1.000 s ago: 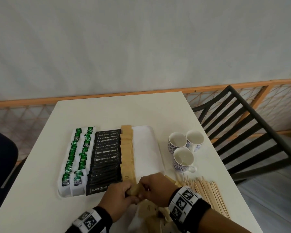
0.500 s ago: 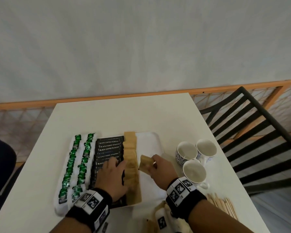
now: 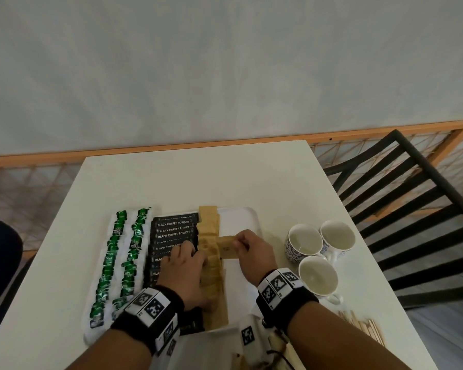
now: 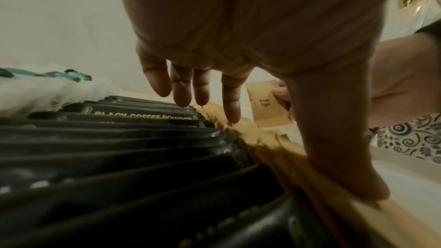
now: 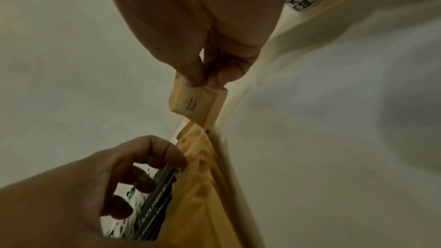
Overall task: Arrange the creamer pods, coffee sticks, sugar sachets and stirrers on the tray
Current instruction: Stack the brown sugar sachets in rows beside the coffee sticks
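A white tray (image 3: 241,218) holds two columns of green-lidded creamer pods (image 3: 123,259), a stack of black coffee sticks (image 3: 173,231) and a column of brown sugar sachets (image 3: 209,225). My right hand (image 3: 253,252) pinches a few sugar sachets (image 3: 226,251) (image 5: 190,105) between thumb and fingers, just right of the column. My left hand (image 3: 183,268) lies spread over the coffee sticks (image 4: 143,116); its index fingertip and thumb touch the sachet column (image 4: 262,142). Wooden stirrers (image 3: 364,325) lie on the table at the front right.
Three patterned cups (image 3: 318,252) stand right of the tray. The white table (image 3: 198,177) has bare surface behind the tray. A black slatted chair (image 3: 417,209) stands at the right. A clear packet with more sachets (image 3: 251,343) sits at the near edge.
Both hands moved from the near edge up onto the tray. The right hand carried sachets to the column's right side; the left hand settled flat on the coffee sticks.
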